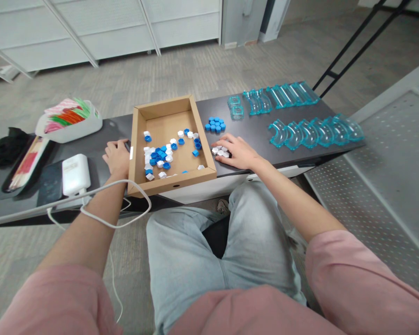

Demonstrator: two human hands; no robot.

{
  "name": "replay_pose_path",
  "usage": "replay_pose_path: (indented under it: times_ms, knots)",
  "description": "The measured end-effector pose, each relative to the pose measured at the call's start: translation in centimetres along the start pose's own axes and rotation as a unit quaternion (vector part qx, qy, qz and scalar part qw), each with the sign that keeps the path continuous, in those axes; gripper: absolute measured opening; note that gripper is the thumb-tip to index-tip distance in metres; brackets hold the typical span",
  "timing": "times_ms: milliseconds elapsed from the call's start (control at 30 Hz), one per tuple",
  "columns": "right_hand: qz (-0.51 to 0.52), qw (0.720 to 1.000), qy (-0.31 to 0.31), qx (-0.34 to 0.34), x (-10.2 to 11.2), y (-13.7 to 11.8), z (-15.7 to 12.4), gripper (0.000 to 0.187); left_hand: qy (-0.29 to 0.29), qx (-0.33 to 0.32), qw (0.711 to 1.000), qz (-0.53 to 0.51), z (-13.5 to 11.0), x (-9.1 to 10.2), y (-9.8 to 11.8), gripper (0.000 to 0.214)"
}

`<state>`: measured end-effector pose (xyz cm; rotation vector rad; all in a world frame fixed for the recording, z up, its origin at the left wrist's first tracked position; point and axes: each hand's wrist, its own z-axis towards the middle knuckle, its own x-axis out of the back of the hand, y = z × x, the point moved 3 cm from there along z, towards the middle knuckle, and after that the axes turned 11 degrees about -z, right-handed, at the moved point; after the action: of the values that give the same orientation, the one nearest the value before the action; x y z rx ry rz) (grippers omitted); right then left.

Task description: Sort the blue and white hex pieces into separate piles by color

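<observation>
On the dark table, my left hand [117, 157] lies beside the left wall of a cardboard box [135, 144], its fingers slightly bent and apart. A small dark item [127, 145] shows between that hand and the box. Loose white and blue hexagonal pieces are scattered in the box, among them a blue piece [166, 165] and a white piece [162, 175]. To the right of the box, my right hand [240, 152] reaches around a cluster of white hexagonal pieces [220, 151], thumb and fingers apart and touching its edge. Just beyond sits a packed cluster of blue hexagonal pieces [215, 124].
Clear teal plastic parts stand in rows, curved ones [310, 133] in front and straight ones [289, 95] behind. Leftward are a white charger [76, 174] with a cable [108, 186] looping over my left forearm, a dark phone-like slab [50, 184] and a white bin [71, 133] of coloured strips.
</observation>
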<state>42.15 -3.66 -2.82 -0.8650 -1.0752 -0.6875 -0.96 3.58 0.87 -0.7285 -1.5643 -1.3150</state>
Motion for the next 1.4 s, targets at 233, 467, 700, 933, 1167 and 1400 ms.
replay_pose_path:
  times_ms: [233, 467, 700, 933, 1167, 1400]
  knots:
    - [0.006, 1.000, 0.004, -0.005, -0.10, 0.11, 0.07, 0.056, 0.000, -0.003, 1.000, 0.000, -0.11, 0.10, 0.20, 0.059]
    - [0.008, 1.000, 0.004, -0.007, -0.06, 0.10, 0.09, 0.055, 0.003, -0.001, 1.000, 0.002, -0.05, 0.10, 0.18, 0.059]
    - [0.008, 1.000, -0.002, -0.008, 0.07, 0.02, 0.11, 0.055, 0.013, -0.005, 1.000, 0.009, 0.09, -0.14, -0.07, 0.057]
    - [0.012, 1.000, 0.001, -0.015, -0.07, 0.23, 0.10, 0.054, 0.029, -0.013, 0.999, 0.007, 0.40, -0.40, -0.28, 0.053]
    - [0.016, 1.000, 0.014, -0.013, -0.28, 0.42, 0.05, 0.053, 0.030, -0.018, 0.999, -0.002, 0.48, -0.49, -0.58, 0.055]
    - [0.018, 1.000, 0.018, -0.011, -0.32, 0.45, 0.05, 0.052, 0.022, -0.013, 1.000, 0.003, 0.26, -0.35, -0.32, 0.060]
